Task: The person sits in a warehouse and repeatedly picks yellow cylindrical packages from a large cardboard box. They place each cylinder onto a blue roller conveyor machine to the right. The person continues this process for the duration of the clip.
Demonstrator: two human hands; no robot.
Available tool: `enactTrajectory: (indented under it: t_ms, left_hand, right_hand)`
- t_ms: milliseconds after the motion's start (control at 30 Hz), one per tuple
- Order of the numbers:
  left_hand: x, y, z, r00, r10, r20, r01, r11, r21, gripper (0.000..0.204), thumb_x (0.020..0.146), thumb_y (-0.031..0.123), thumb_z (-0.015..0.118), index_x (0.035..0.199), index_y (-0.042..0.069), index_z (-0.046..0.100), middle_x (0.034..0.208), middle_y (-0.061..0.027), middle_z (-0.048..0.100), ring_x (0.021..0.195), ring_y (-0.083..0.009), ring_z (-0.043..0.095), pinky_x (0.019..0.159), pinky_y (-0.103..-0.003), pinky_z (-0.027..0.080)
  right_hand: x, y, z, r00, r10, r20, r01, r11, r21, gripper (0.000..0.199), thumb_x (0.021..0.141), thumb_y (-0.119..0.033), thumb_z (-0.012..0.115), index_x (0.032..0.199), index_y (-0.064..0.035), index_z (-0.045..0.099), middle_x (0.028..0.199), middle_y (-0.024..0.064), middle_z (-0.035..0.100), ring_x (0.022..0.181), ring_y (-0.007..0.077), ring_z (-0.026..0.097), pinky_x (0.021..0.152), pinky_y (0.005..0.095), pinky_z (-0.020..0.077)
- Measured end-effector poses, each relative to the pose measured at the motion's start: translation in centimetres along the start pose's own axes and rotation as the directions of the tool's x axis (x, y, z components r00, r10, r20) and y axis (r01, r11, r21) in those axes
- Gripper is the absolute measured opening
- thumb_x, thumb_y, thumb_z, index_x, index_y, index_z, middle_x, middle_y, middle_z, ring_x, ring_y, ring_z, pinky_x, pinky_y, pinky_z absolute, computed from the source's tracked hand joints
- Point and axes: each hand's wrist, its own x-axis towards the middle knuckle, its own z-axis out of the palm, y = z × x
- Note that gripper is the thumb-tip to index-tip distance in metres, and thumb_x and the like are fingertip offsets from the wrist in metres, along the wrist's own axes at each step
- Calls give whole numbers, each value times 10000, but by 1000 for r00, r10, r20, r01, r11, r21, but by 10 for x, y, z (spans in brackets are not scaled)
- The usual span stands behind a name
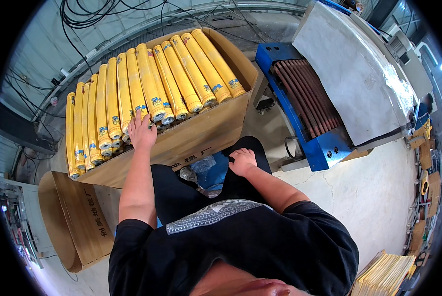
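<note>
In front of me stands a large cardboard box (211,126) packed with several long yellow rolls (147,76) lying side by side. Each has blue printed patches near its near end. My left hand (142,132) rests on the near ends of the rolls at the box's front edge, fingers spread and not wrapped round any of them. On my right knee lies my right hand (243,162), its fingers loosely bent and apart, with nothing in it. Between my knees a clear plastic wrapper (203,164) shows over something blue.
To the right is a blue-framed machine (327,153) with a row of brown rollers (307,96) and a grey cover (349,69). An opened cardboard box (80,222) sits at lower left. A stack of yellow sheets (383,276) is at lower right. Black cables (90,22) hang behind.
</note>
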Motion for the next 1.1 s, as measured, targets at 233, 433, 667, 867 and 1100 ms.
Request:
enactTrajectory:
  t_ms: [233, 433, 667, 867, 1100]
  left_hand:
    - [0, 2, -4, 999, -17, 38, 17, 1000, 5, 512, 856, 336, 541, 1357, 245, 488, 1556, 2, 203, 1397, -242, 241, 1165, -379, 124]
    - [-1, 3, -6, 999, -16, 41, 16, 1000, -2, 510, 856, 331, 544, 1355, 245, 488, 1553, 1, 207, 1397, -236, 240, 1167, -374, 124]
    - [0, 0, -1, 1000, -12, 3, 12, 1000, -8, 532, 829, 310, 581, 1349, 237, 494, 1546, -5, 232, 1376, -247, 279, 1161, -384, 146]
    - [0, 0, -1, 1000, -10, 1, 10, 1000, -18, 534, 825, 303, 578, 1348, 238, 493, 1548, -4, 227, 1379, -248, 276, 1163, -384, 143]
    - [0, 2, -3, 1000, -12, 14, 12, 1000, -8, 517, 843, 321, 557, 1349, 238, 492, 1546, -7, 228, 1386, -245, 258, 1163, -382, 137]
  right_hand:
    - [0, -1, -2, 1000, 7, 26, -7, 1000, -14, 372, 790, -321, 595, 1118, -160, 661, 1191, 14, 602, 1209, 194, 465, 1030, 382, 308]
    - [0, -1, -1, 1000, 9, 28, -9, 1000, -8, 372, 792, -324, 595, 1119, -160, 661, 1197, 12, 599, 1214, 189, 462, 1034, 380, 304]
    - [1, 0, 1, 1000, 10, 19, -10, 1000, -4, 372, 794, -325, 593, 1120, -159, 663, 1201, 9, 600, 1218, 190, 459, 1035, 381, 303]
    - [-1, -2, -2, 1000, 8, 8, -8, 1000, -1, 367, 792, -322, 592, 1113, -158, 666, 1194, 12, 604, 1214, 190, 462, 1032, 383, 305]
    - [0, -2, -1, 1000, 12, 9, -11, 1000, -8, 367, 791, -323, 589, 1110, -159, 667, 1192, 13, 604, 1208, 189, 466, 1032, 381, 306]
